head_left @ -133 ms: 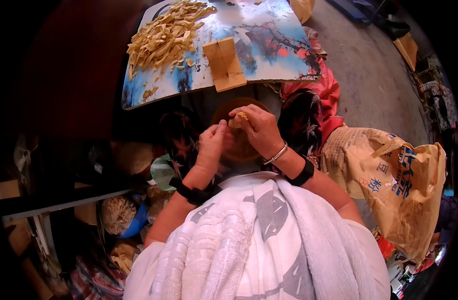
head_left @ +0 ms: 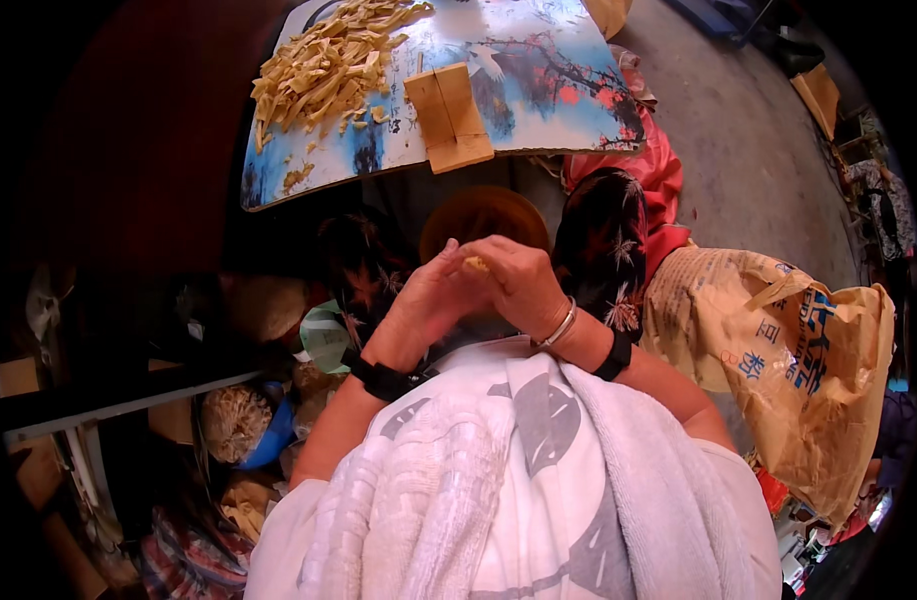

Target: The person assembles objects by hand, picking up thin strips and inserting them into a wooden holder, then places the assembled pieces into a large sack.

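Above my lap my two hands meet, their fingertips close together. My right hand (head_left: 525, 285) is closed on a small yellow piece (head_left: 476, 263), seen only in part between the fingers; its exact kind I cannot make out. My left hand (head_left: 433, 300) is right beside it, thumb raised and the other fingers mostly hidden and blurred. Below and beyond both hands, between my knees, sits a round brown basin (head_left: 486, 198). A wooden block with a raised board (head_left: 448, 115) rests on the near edge of the painted tabletop (head_left: 538, 110).
A heap of yellowish dried strips (head_left: 328, 75) covers the tabletop's left part. To my right stands a large brown printed sack (head_left: 778, 370), with red cloth (head_left: 663, 180) behind it. At left are a metal bar (head_left: 138, 405) and a blue container (head_left: 273, 435) beside a bag.
My left hand has moved in and turned toward the right hand, whose fingers now cover more of the yellow piece. The view has shifted slightly.
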Demonstrator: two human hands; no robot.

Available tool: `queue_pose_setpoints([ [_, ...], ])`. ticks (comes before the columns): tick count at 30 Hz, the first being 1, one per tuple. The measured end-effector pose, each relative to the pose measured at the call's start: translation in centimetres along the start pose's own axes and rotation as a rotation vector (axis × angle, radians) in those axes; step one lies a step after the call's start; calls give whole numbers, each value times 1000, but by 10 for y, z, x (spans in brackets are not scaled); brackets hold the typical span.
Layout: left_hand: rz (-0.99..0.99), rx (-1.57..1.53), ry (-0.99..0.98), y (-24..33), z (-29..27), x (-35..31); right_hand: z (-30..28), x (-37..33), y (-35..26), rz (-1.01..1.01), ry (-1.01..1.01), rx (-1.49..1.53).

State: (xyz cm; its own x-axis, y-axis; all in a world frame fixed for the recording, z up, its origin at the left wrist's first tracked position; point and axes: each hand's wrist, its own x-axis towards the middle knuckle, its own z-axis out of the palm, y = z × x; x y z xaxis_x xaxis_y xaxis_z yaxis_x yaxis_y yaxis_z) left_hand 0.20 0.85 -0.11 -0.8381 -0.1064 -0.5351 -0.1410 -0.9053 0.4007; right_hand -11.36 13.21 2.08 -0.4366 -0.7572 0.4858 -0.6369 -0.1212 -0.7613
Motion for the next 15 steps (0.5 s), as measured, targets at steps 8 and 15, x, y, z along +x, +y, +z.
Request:
queue_pose_setpoints([
  [8, 191, 284, 119, 0, -16, 21, -9, -19, -9, 134, -157, 209],
  [15, 491, 1676, 286, 1, -7, 7, -8, -18, 4, 139, -11, 99],
])
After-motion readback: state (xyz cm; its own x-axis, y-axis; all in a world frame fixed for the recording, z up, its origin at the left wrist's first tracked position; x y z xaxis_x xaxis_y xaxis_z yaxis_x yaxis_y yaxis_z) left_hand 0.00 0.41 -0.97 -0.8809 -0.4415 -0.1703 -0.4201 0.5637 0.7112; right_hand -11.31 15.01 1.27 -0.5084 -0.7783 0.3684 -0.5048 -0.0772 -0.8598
